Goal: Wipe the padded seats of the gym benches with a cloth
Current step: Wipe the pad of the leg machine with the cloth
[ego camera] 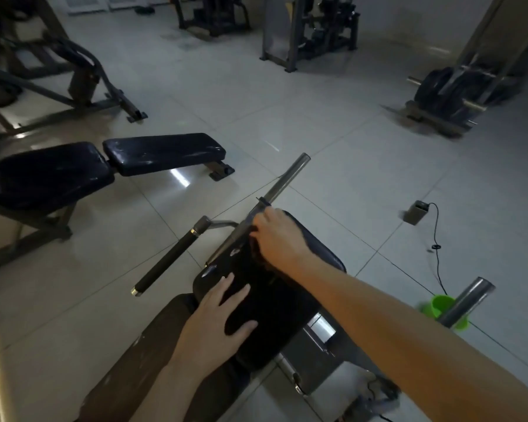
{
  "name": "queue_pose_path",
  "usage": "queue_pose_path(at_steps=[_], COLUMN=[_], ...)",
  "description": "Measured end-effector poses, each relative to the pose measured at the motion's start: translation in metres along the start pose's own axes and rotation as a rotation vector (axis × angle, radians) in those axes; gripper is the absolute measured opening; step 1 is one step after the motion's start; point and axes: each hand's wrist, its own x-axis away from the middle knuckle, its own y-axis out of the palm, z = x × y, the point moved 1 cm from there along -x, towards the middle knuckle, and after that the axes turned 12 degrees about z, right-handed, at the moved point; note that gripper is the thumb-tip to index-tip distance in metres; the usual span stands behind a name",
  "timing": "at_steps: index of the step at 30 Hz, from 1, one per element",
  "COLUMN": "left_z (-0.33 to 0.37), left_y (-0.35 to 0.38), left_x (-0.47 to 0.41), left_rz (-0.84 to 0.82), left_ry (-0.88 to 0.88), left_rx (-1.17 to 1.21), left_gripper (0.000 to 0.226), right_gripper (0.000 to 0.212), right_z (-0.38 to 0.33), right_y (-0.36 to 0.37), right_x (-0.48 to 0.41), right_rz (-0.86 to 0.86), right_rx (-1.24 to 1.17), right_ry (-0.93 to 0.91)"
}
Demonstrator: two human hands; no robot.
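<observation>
The left hand [217,318] lies flat on the black padded seat [320,251], grip fully open, fingers spread. The right hand [279,239] curls its grip over a dark cloth [258,254] at the seat's far end, beside a steel bar [287,175]. Another bench [165,152] stands left on the pale tiled floor [348,147].

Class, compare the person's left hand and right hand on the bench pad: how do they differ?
The left hand lies flat, fingers spread, on the near part of the pad; the right hand reaches to its far end. The left hand holds nothing; the right hand's fingers curl on what looks like a dark cloth. Both rest on the same pad.
</observation>
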Motion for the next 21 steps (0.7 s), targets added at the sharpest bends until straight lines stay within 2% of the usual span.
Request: queue_pose_path(at_steps=[2,5,8,11,16,18,21], left_z=[0.004,0.009,0.012,0.013,0.012,0.008,0.004], left_y=[-0.002,-0.002,-0.002,-0.003,0.003,0.004,0.008], left_x=[-0.002,-0.001,-0.001,0.001,0.002,0.002,0.0], left_rz=[-0.03,-0.051,-0.047,-0.057,-0.038,-0.035,-0.04], left_ry=[-0.025,-0.046,-0.06,-0.084,-0.088,-0.086,-0.079], left_rx=[-0.018,-0.009,-0.021,-0.007,-0.003,0.0,-0.011], left_gripper=[0.063,0.065,0.067,0.068,0.067,0.067,0.068], right_gripper=[0.025,0.027,0.029,0.027,0.02,0.022,0.027], right_z=[0.015,0.018,0.021,0.019,0.0,-0.006,0.0], right_y=[-0.006,-0.011,-0.017,-0.012,0.004,0.007,0.0], right_x=[-0.006,-0.008,-0.01,-0.003,0.003,-0.001,-0.013], right_rz=[0.019,-0.115,-0.253,-0.213,0.003,-0.025,-0.199], right_rx=[0.006,0.018,0.019,0.013,0.014,0.032,0.038], right_ry=[0.081,-0.039,-0.071,-0.033,0.114,0.104,0.015])
